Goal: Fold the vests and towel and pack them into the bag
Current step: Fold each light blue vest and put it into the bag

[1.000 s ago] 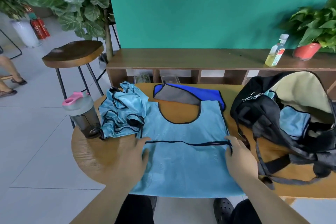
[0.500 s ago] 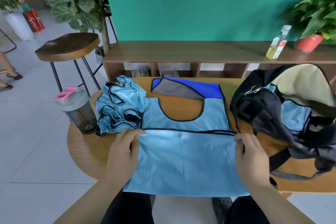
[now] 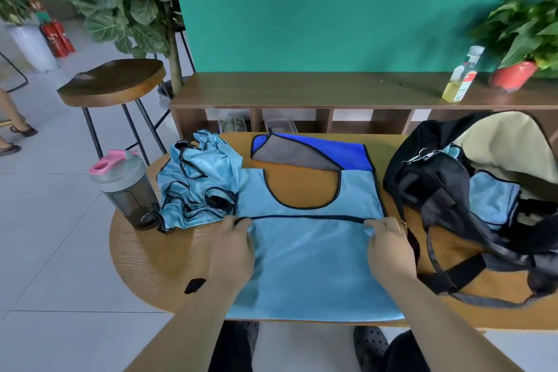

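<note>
The light blue vest (image 3: pixel 308 266) lies flat on the counter (image 3: pixel 151 260) directly in front of you. Its lower part is doubled up over its body, so the black-trimmed hem (image 3: pixel 305 217) runs straight across just below the neck opening.

Your left hand (image 3: pixel 234 251) grips the left end of that hem, fingers curled over the edge. Your right hand (image 3: pixel 389 251) grips the right end in the same way. Both hands rest on the cloth.

The towel (image 3: pixel 341 152), blue with a grey side turned over, lies at the far edge of the counter. It touches the vest's shoulders.

The crumpled vests (image 3: pixel 196 187), in the same light blue, sit in a heap just beside the flat vest on your left. The heap's near edge is close to your left hand.

The bag (image 3: pixel 428 178), black with a pale lining, stands open on the right of the counter. A folded blue cloth (image 3: pixel 492 199) with black trim lies inside it. One bag strap lies close to your right hand.

A shaker bottle (image 3: pixel 125 187) with a pink lid stands at the left rim of the counter, touching the heap.
</note>
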`<state>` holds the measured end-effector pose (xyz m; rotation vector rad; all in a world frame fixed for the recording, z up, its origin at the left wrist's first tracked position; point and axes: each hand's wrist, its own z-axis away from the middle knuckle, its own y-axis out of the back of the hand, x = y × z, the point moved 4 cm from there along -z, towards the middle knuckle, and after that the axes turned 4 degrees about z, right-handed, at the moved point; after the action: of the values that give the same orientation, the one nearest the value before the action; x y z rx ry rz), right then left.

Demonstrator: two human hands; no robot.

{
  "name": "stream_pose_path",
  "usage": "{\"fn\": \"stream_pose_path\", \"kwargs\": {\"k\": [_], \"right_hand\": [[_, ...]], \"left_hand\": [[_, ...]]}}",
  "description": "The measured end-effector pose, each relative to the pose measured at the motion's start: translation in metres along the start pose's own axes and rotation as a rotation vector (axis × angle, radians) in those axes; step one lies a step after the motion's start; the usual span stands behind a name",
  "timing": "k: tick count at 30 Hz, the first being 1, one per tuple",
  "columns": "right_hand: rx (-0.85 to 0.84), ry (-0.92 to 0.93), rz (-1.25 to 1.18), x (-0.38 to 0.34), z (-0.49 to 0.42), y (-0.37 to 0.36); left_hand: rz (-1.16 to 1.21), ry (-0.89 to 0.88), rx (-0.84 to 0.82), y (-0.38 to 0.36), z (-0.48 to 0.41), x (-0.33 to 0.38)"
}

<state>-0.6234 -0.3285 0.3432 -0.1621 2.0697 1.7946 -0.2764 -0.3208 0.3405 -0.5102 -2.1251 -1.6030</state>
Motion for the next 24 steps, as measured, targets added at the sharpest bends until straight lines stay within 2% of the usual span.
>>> {"fn": "stream_pose_path", "kwargs": {"k": [5, 10, 14, 19, 21, 24], "right_hand": [[0.139, 0.082, -0.02, 0.013, 0.035, 0.005], [0.207, 0.082, -0.183, 0.012, 0.046, 0.018], [0.335, 0.121, -0.23, 0.003, 0.057, 0.038], [0.548, 0.192, -0.254, -0.021, 0.055, 0.088], [0.564, 0.203, -0.281, -0.04, 0.041, 0.112], [0.439, 0.107, -0.281, -0.061, -0.009, 0.122]], "left_hand": [[-0.035, -0.085, 0.034, 0.007, 0.032, 0.008], [0.085, -0.079, 0.075, 0.018, 0.046, 0.013], [0.239, -0.059, 0.176, 0.048, 0.052, 0.025], [0.32, -0.184, 0.355, 0.106, 0.033, 0.059], [0.322, -0.195, 0.368, 0.124, 0.009, 0.071], [0.209, -0.154, 0.317, 0.126, -0.051, 0.078]]}}
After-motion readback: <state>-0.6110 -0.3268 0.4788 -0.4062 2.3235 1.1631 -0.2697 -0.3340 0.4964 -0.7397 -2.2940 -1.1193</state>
